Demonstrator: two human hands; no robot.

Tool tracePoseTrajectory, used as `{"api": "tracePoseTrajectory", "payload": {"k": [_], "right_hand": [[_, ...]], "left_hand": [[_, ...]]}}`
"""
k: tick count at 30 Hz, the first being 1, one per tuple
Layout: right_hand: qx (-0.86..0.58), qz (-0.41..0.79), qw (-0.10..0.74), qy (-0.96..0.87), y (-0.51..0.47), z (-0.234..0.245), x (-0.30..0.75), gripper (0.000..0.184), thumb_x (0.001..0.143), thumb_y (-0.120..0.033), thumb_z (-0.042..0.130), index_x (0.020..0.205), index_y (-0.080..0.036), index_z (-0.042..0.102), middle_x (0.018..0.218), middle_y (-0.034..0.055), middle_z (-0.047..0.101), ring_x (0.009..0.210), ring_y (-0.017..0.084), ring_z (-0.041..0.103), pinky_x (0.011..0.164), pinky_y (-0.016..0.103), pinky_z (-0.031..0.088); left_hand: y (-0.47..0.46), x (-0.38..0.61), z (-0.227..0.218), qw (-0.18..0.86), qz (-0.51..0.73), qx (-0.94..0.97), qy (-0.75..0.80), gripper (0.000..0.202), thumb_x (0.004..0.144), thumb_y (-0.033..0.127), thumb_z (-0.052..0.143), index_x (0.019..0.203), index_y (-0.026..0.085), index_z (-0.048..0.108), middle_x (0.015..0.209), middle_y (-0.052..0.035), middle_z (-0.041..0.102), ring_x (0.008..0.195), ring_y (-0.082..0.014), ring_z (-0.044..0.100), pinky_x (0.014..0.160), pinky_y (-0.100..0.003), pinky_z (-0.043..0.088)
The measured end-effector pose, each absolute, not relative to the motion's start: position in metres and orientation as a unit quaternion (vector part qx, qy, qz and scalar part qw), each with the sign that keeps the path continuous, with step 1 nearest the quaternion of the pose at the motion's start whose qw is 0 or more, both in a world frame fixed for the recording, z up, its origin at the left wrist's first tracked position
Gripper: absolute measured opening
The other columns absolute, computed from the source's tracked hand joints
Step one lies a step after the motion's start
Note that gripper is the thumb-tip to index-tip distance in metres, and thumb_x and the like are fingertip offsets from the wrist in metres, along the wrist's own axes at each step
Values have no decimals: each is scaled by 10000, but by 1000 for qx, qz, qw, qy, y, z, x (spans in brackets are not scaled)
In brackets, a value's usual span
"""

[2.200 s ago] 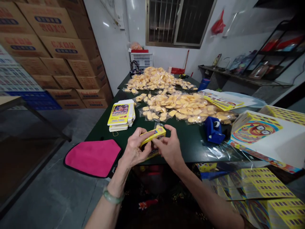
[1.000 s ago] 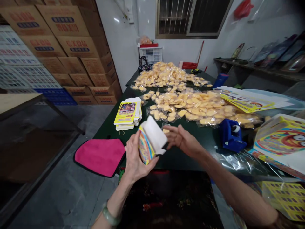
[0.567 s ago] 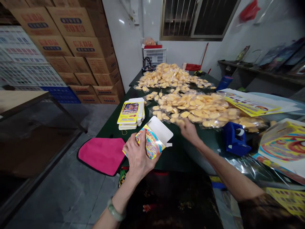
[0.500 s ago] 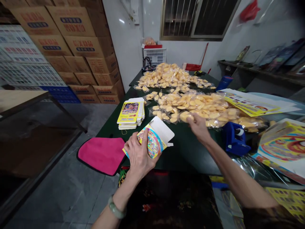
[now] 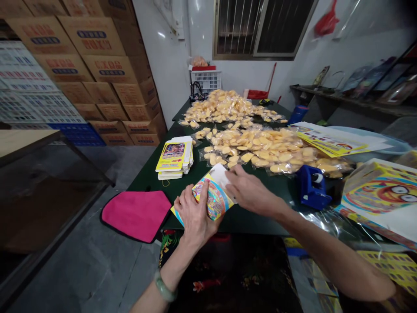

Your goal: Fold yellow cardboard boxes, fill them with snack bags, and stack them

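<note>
A person's left hand [image 5: 195,219] gripped a small printed carton [image 5: 212,201] just above the near edge of a dark green worktop [image 5: 260,222], its fingers clamped around the carton's printed face. The right hand [image 5: 250,191] was at the carton's end beside a white flap [image 5: 218,174], fingers bunched; whether they pinched anything could not be told. Beyond lay a heap of clear-wrapped yellow pieces [image 5: 265,147], with stacked flat cartons [image 5: 173,157] to the left and a blue tape dispenser [image 5: 312,189] to the right.
</note>
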State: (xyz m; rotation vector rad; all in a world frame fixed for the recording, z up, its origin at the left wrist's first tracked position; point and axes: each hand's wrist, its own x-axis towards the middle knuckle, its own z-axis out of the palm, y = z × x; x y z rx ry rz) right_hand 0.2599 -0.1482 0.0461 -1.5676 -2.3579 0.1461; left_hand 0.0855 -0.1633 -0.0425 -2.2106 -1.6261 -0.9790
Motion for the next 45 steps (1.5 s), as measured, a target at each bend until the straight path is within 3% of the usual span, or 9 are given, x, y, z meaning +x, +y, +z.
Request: {"api": "tracePoseTrajectory", "payload": {"k": [3, 7, 13, 18, 23, 29, 36, 42, 45], "right_hand": [[-434, 128, 223, -863, -149, 39, 259, 402, 893, -221, 412, 1282, -164, 496, 1216, 134, 510, 795, 137, 594, 757, 287, 498], [-501, 160, 348, -777, -103, 13, 287, 446, 935, -260, 336, 1368, -199, 426, 1006, 81, 605, 828, 161, 607, 724, 313, 517], [-709, -4, 88, -699, -22, -54, 301, 621, 816, -372, 605, 1356, -132, 416, 1386, 221, 350, 1214, 354, 432, 946, 454, 403], [-749, -22, 87, -657, 9, -62, 283, 473, 803, -175, 541, 1245, -16, 485, 1232, 306, 441, 1116, 384, 498, 879, 464, 406], [-755, -12, 114, -645, 14, -39, 294, 360, 808, -74, 441, 1142, -41, 572, 1089, 256, 570, 1038, 337, 568, 864, 435, 410], [-778, 24, 225, -586, -23, 29, 339, 357, 856, -222, 406, 1142, -70, 558, 977, 178, 626, 888, 261, 608, 741, 390, 484], [-479, 405, 501, -596, -104, 78, 316, 373, 633, -435, 685, 857, -148, 602, 815, 45, 586, 552, 105, 509, 413, 228, 427], [-560, 193, 436, -677, -120, 59, 272, 147, 749, -246, 555, 847, -145, 596, 784, 48, 629, 656, 138, 561, 569, 251, 461], [-639, 96, 349, -679, -128, 51, 247, 257, 785, -206, 540, 1029, -145, 591, 764, 56, 643, 701, 183, 586, 652, 304, 468]], "left_hand": [[-158, 76, -46, 74, -351, -732, -579, 906, 625, 536, 697, 1403, 211, 367, 1237, -183, 428, 1078, -359, 453, 859, -476, 344], [-155, 62, -49, 18, -389, -703, -595, 965, 625, 560, 700, 1426, 205, 297, 1221, -158, 453, 1070, -331, 463, 835, -443, 378], [-160, 56, -53, 12, -402, -703, -586, 967, 631, 541, 702, 1435, 227, 265, 1240, -154, 443, 1098, -337, 457, 857, -463, 377], [-161, 61, -54, 11, -399, -704, -587, 961, 619, 507, 710, 1431, 245, 269, 1252, -144, 443, 1106, -335, 453, 852, -458, 376], [-160, 62, -53, 27, -392, -701, -595, 950, 615, 475, 712, 1426, 232, 280, 1246, -144, 451, 1103, -336, 456, 860, -460, 372], [-153, 67, -48, 64, -345, -715, -605, 914, 629, 501, 700, 1405, 194, 327, 1262, -173, 428, 1089, -355, 448, 853, -466, 362], [-150, 87, -37, 108, -324, -732, -589, 888, 625, 483, 695, 1387, 164, 372, 1242, -195, 410, 1095, -367, 439, 863, -474, 334], [-160, 93, -38, 129, -363, -722, -575, 900, 586, 464, 730, 1370, 178, 392, 1247, -184, 411, 1117, -354, 440, 887, -458, 320], [-160, 98, -39, 133, -385, -714, -570, 884, 597, 484, 721, 1363, 180, 403, 1241, -182, 423, 1104, -350, 451, 875, -453, 324]]}}
